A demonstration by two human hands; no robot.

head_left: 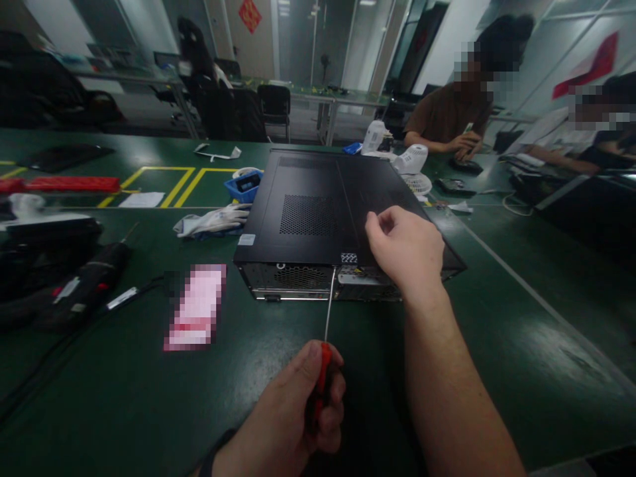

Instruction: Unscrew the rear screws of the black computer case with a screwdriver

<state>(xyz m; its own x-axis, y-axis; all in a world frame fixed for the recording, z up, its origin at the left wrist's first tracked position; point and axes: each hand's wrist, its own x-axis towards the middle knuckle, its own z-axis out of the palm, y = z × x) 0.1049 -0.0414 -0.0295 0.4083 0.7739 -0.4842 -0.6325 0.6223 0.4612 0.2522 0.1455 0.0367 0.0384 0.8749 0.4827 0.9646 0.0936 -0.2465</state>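
Note:
A black computer case (318, 205) lies flat on the green table (521, 344), its rear panel toward me. My left hand (298, 411) is closed around the red-and-black handle of a screwdriver (325, 361). The thin shaft runs up to the case's rear edge near the middle. My right hand (405, 248) rests on the near right part of the case lid with fingers curled; I cannot make out anything in them.
White gloves (213, 222) and a blue tray (243, 184) lie left of the case. A black power tool (89, 278) with a cable sits at the far left, a pink blurred item (196, 308) nearer. Two people sit at the far right with small white fans (415, 165).

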